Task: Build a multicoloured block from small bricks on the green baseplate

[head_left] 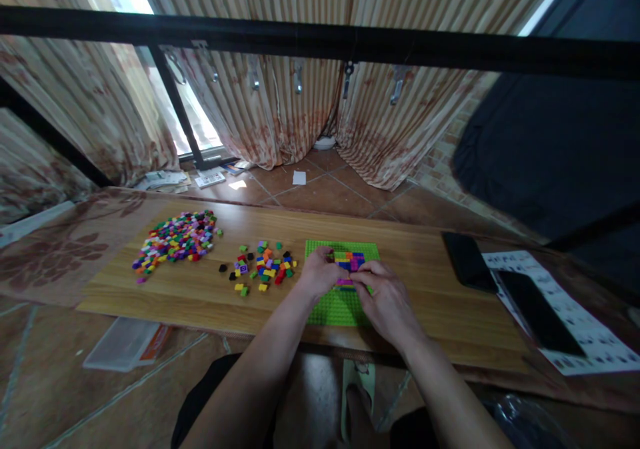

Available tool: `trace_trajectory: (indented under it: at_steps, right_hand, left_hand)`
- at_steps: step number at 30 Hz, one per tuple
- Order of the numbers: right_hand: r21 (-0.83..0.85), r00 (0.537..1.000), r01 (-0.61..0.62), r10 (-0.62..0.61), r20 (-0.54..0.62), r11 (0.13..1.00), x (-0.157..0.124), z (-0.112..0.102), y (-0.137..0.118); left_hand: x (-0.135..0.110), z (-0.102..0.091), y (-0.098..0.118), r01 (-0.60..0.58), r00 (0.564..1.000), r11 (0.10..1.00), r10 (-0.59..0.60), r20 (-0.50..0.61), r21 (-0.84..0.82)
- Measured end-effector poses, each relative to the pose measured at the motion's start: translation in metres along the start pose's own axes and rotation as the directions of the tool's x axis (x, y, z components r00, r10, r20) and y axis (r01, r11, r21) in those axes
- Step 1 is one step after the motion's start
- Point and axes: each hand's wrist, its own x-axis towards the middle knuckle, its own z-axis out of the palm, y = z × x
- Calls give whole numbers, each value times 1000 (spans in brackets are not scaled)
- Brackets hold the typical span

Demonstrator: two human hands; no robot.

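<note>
A lime green baseplate [330, 312] lies on the wooden board, with a patch of small coloured bricks [356, 259] in blue, orange, purple and pink built on its middle. My left hand [320, 275] reaches over the plate's left part, fingers bent against the left side of the patch. From the right, my right hand [387, 299] has its thumb and forefinger pinched together at the patch's right side. Whatever sits between those fingertips is too small and covered to make out. Part of the built patch is hidden under both hands.
Left of the plate lies a loose scatter of bricks [270, 262]; farther left is a large brick pile [180, 235]. On the right are a black case [467, 261], a dark phone-like slab [540, 312] and a printed sheet [600, 335]. A black rail [320, 39] crosses beyond.
</note>
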Motion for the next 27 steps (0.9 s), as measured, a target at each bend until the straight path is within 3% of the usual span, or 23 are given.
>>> trace_trajectory:
  at_steps: [4,7,13,16,20,24,27]
  right_hand:
    - [9,999,-26,26,-20,1000,1,0,1]
    - [61,989,-94,100,-111,994,4,-3,1]
    - [265,915,-112,204,-348,958,14,-8,-7]
    - [305,898,-75,197,-393,949,16,-5,-15]
    - [330,933,-20,136,-333,944,16,7,-33]
    - [318,988,37,13,-155,947,16,28,-57]
    - [281,998,62,-62,-10,958,16,47,-72]
  left_hand:
    - [-2,-1,-1,49,997,999,-49,-65,2]
    - [-5,-5,0,49,988,994,-33,-153,100]
    - [-12,-21,15,32,981,994,-10,-196,107]
    - [-14,-35,28,5,963,997,16,-269,74]
    - [-16,-62,45,-71,931,996,48,-362,-51]
    - [-21,-93,55,-179,891,974,98,-444,-142]
    - [-24,-111,58,-220,858,963,113,-502,-158]
